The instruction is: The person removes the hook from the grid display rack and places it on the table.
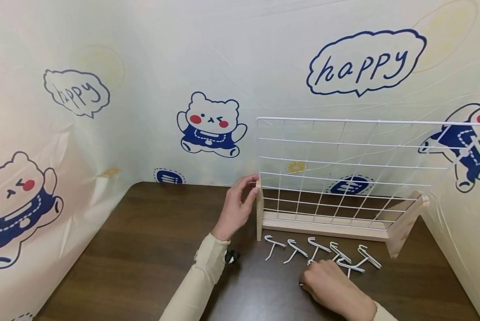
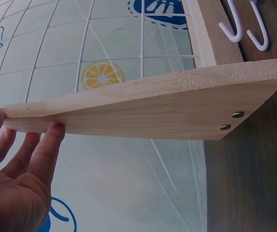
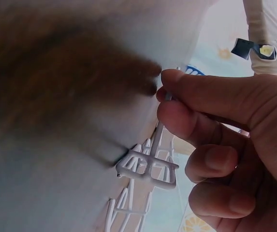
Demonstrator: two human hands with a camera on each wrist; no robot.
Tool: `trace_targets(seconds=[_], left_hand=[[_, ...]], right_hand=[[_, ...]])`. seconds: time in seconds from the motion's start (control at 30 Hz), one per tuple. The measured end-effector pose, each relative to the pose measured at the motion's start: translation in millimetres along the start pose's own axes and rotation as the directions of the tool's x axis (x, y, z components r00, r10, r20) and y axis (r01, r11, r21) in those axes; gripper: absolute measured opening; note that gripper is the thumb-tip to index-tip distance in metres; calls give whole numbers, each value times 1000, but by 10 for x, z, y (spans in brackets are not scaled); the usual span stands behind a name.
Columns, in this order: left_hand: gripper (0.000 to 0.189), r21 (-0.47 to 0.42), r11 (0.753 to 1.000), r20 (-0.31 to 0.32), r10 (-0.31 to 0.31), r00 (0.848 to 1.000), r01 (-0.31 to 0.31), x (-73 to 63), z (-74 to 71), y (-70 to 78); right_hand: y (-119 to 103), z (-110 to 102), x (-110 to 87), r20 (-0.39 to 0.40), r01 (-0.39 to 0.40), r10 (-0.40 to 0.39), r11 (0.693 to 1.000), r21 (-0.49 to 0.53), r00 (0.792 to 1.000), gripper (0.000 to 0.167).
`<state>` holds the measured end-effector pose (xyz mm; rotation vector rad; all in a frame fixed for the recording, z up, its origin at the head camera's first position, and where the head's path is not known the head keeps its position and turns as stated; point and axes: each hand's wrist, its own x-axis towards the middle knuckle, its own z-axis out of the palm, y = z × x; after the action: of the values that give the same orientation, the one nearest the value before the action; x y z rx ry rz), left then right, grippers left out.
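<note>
A rack with a white wire grid and a pale wooden base stands on the table. My left hand grips the upper end of its left wooden side panel. The thumb is at the panel's edge, and the fingertips touch its outer face. In front of the rack, my right hand pinches a white metal hook by its stem between thumb and index finger. Its double-wire end points away from the hand in the right wrist view. Several similar hooks lie in a loose row between hand and rack.
The brown wooden table ends at a pale printed curtain behind and at both sides. Two metal screws show low on the side panel. A small dark object is at the left sleeve's cuff.
</note>
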<state>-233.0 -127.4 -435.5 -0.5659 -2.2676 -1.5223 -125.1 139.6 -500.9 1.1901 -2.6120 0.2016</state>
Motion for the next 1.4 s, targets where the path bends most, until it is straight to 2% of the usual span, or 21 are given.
trace_targets(seconds=[0.3,0.53,0.67,0.9,1.23,1.4], left_hand=[[34,-3,1000,-1,-8,1000,8,-19,16,0],[33,33,999,12,-11,1000,11,-23,1,10],[33,45,999,19,-8,1000,7,-21,8,0],[34,39,999,25,-38,999,37,-34,14,-5],[34,63,998,-3,6,1000,-6,-9,-8,-15],[39,85,996,-13,16,1000,-15,-67,-10,1]], right_hand=[[-12,-15,-34,15,8,-8,1000,-24,1000,40],[0,-82,-71,0,46,-46,997,59,999,30],[27,-110,-84,-44,79,-76,994,71,996,28],[61,-135,-134,-40,84,-81,992,97,996,26],[97,-156,-179,-171,120,-112,992,41,979,26],[117,-162,-193,-225,153,-143,988,24,964,25]])
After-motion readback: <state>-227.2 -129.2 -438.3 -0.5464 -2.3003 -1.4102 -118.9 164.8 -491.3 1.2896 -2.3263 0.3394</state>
